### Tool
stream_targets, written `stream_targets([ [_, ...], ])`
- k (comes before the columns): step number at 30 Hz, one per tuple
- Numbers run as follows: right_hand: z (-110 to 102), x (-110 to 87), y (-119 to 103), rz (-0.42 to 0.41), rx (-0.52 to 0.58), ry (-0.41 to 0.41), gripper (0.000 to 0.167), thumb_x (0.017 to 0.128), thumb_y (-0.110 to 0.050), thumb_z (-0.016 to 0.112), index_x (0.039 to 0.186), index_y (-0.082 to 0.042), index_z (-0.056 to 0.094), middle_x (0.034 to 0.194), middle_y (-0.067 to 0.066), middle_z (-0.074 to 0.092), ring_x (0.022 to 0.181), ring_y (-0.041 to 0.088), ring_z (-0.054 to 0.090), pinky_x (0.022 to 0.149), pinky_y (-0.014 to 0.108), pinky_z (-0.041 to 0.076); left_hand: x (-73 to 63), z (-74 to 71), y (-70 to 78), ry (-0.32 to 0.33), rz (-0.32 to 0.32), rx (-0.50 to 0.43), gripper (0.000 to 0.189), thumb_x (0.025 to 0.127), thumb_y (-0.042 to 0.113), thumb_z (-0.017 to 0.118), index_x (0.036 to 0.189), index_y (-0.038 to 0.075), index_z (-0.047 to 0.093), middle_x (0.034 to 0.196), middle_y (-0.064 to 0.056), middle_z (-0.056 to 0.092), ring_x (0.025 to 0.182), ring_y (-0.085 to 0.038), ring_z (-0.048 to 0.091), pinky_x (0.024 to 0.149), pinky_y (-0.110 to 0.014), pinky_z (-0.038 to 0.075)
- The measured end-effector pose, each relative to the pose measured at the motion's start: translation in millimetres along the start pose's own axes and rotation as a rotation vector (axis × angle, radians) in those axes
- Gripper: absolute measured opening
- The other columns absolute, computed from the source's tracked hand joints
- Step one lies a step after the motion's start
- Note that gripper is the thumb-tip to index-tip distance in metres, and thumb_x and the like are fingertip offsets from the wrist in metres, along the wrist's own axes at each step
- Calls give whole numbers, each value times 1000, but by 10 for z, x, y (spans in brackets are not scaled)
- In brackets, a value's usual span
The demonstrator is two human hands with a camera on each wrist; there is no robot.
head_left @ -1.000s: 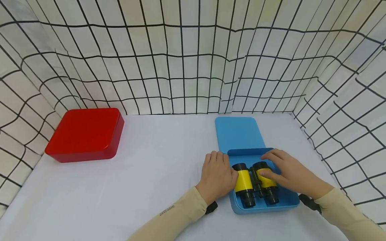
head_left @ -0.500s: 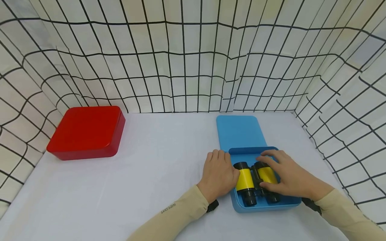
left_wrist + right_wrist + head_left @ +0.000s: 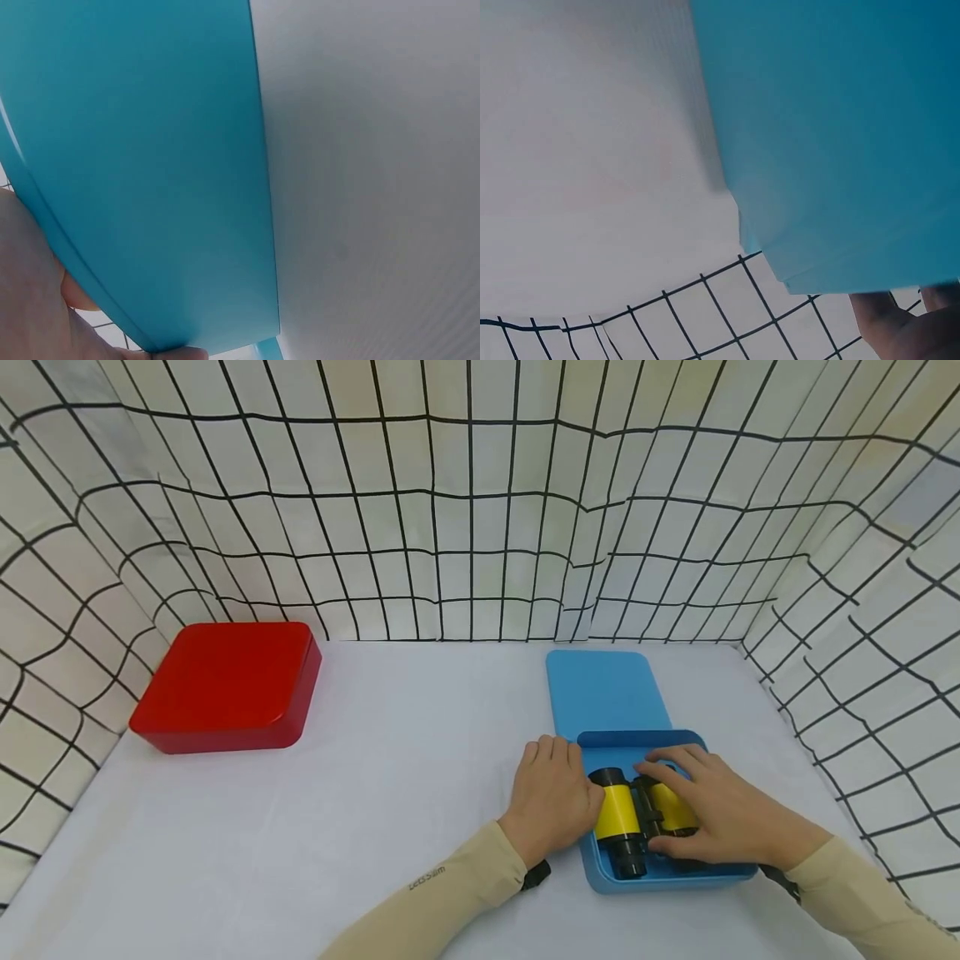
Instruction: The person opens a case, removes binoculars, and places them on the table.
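Observation:
Binoculars (image 3: 618, 811) with yellow barrels and black ends lie in a blue box (image 3: 626, 887) on the right of the table. My left hand (image 3: 552, 797) grips the box's left wall, its thumb over the rim; in the left wrist view, fingers (image 3: 37, 300) show along the blue wall (image 3: 142, 172). Over the right barrel, my right hand (image 3: 723, 810) spreads its thumb and fingers wide, and most of that barrel is covered. Whether the fingertips touch the barrel is unclear. In the right wrist view, fingers (image 3: 900, 330) show past the blue box wall (image 3: 840, 150).
A flat light-blue lid (image 3: 607, 691) lies right behind the box. A red box (image 3: 225, 681) stands at the far left of the white table (image 3: 405, 777). Black-gridded white walls (image 3: 487, 527) enclose the table at the back and both sides.
My right hand has come nearer and farther over the right barrel, its thumb and fingers spreading wider apart. The left hand still holds the box wall; the view has shifted slightly.

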State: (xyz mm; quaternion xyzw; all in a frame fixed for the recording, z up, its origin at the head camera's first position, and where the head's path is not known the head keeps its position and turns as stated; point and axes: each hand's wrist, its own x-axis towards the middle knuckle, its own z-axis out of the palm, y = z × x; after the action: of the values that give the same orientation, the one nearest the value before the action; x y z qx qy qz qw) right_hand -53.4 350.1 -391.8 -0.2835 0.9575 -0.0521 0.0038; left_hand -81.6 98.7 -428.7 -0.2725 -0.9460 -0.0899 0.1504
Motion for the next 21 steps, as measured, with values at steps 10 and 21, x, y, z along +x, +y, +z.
stream_targets([
  [10,39,28,-21,-55,-79,-5,100,72,-88,67,143,-18,59,141,3,60,128,27,54,101,58,50,-3,-8,7,50,10,11,21,97,30,53,86,12,55,76,-1,44,76,-16,36,71,-27,21],
  [21,123,17,-14,-108,-174,29,111,61,-82,79,144,-13,54,138,2,60,125,25,56,101,56,52,-1,10,11,84,18,22,21,96,30,55,83,13,54,75,0,42,74,-15,33,69,-26,20],
])
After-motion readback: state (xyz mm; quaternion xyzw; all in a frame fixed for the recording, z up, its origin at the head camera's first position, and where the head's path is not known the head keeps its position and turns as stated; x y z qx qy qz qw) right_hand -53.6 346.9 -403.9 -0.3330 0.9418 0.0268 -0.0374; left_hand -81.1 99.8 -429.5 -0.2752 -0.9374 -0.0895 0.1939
